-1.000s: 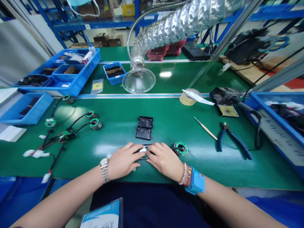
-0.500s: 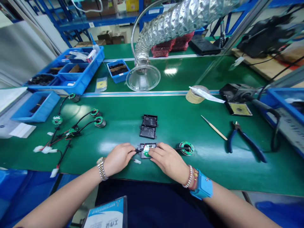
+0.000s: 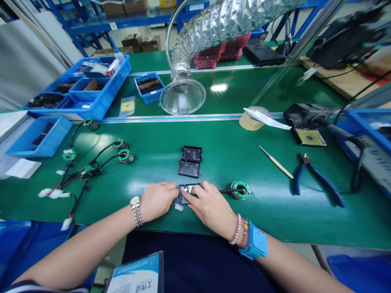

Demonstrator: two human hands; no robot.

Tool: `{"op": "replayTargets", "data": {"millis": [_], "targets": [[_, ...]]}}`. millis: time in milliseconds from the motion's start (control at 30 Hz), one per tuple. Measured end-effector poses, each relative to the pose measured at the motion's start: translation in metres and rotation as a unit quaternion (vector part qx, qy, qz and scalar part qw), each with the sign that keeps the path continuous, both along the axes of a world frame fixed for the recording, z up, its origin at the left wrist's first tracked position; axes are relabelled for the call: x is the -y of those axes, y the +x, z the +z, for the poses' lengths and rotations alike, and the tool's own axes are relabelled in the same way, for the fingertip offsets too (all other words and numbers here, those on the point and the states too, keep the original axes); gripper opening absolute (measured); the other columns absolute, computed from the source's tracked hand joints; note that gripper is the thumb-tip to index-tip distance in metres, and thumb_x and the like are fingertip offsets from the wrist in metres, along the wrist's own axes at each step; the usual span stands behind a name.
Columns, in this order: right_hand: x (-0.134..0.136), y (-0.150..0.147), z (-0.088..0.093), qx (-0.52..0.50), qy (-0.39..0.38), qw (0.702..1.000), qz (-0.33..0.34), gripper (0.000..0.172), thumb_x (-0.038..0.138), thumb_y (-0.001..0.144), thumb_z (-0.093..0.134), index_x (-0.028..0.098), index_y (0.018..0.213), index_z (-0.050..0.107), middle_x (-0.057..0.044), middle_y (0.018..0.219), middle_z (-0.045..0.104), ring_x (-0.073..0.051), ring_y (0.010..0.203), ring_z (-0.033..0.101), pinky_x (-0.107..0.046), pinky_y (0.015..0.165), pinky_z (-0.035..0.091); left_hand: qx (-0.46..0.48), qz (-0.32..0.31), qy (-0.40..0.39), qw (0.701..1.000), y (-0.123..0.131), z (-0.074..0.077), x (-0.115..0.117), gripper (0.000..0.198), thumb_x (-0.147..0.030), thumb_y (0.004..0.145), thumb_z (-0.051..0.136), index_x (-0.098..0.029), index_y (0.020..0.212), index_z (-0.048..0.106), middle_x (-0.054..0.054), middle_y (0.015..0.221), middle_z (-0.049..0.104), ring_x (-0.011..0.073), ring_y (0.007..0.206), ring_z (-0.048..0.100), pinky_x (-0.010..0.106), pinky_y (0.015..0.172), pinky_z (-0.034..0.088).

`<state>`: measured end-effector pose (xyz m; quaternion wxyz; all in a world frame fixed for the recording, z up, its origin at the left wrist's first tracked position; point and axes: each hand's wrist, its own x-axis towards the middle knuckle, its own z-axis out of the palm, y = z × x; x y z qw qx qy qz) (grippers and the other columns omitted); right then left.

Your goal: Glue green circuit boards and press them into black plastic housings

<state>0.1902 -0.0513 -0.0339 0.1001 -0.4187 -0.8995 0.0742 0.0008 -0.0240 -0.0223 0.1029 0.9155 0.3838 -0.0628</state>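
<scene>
A small open black plastic case [image 3: 185, 201] lies on the bench in front of me, with a green circuit board [image 3: 191, 187] inside it, partly covered by my fingers. My left hand [image 3: 160, 200] is closed at the case's left end, its fingertips pinching the black cable there; the cable is mostly hidden. From the right, my right hand [image 3: 214, 207] grips over the case, one finger pressing down inside near its left part. A black cord runs from under this hand to a round part with a green ring board [image 3: 240, 190]. A white connector [image 3: 179, 207] lies below my left fingertips.
Beyond the case lies an opened pair of black case shells [image 3: 190, 160]. Wired boards and motors [image 3: 125, 156] spread out on the left. To the right are a pointed stick [image 3: 276, 162] and blue-handled cutters [image 3: 317, 181]. A fume extractor hood [image 3: 182, 97] hangs ahead.
My left hand has moved slightly right, up against the case's end. The fingers of my right hand have shifted left over the board. The view has turned slightly.
</scene>
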Motion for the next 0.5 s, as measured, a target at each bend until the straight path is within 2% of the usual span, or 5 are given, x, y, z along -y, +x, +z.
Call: {"op": "replayTargets", "data": {"millis": [167,267,333,400,500], "targets": [[0.001,-0.001,0.001,-0.010,-0.016,1.000,-0.004,0.028,0.025,0.080,0.058,0.018,0.107,0.057,-0.008,0.086,0.054,-0.021,0.077,0.044,-0.033,0.064,0.039,-0.042,0.010,-0.008,0.999,0.006,0.004,0.002,0.015,-0.011,0.082,0.043,-0.018,0.079,0.056,0.004,0.081,0.058,0.0191,0.075,0.056,0.026,0.054,0.045],[0.001,0.008,0.000,-0.073,-0.033,0.997,0.003,0.036,0.021,0.077,0.061,0.014,0.111,0.052,-0.011,0.098,0.055,-0.022,0.086,0.047,-0.035,0.073,0.043,0.002,0.044,-0.014,0.999,0.000,0.001,0.009,0.013,-0.018,0.086,0.042,-0.017,0.086,0.055,0.004,0.083,0.058,0.0183,0.078,0.055,0.028,0.062,0.047],[0.001,0.015,0.000,-0.114,-0.039,0.993,0.000,0.038,0.020,0.076,0.062,0.010,0.111,0.050,-0.012,0.105,0.054,-0.022,0.092,0.048,-0.037,0.079,0.044,0.047,0.056,-0.002,0.997,-0.003,-0.001,0.015,0.016,-0.025,0.085,0.046,-0.017,0.097,0.052,0.006,0.096,0.057,0.0189,0.084,0.054,0.029,0.067,0.047],[-0.001,0.022,0.001,-0.132,-0.044,0.990,-0.003,0.032,0.018,0.076,0.061,0.011,0.106,0.051,-0.012,0.104,0.056,-0.023,0.093,0.051,-0.039,0.081,0.045,0.073,0.032,0.020,0.997,-0.004,-0.002,0.020,0.024,-0.026,0.083,0.048,-0.017,0.106,0.049,0.008,0.110,0.053,0.0195,0.090,0.052,0.030,0.070,0.046],[-0.003,0.025,0.001,-0.141,-0.064,0.988,0.018,0.020,0.016,0.079,0.058,0.014,0.098,0.053,-0.009,0.098,0.060,-0.021,0.088,0.055,-0.039,0.079,0.047,0.064,-0.047,0.033,0.996,0.000,-0.002,0.022,0.027,-0.020,0.083,0.047,-0.022,0.111,0.049,0.004,0.120,0.050,0.0183,0.088,0.050,0.030,0.069,0.044]]}}
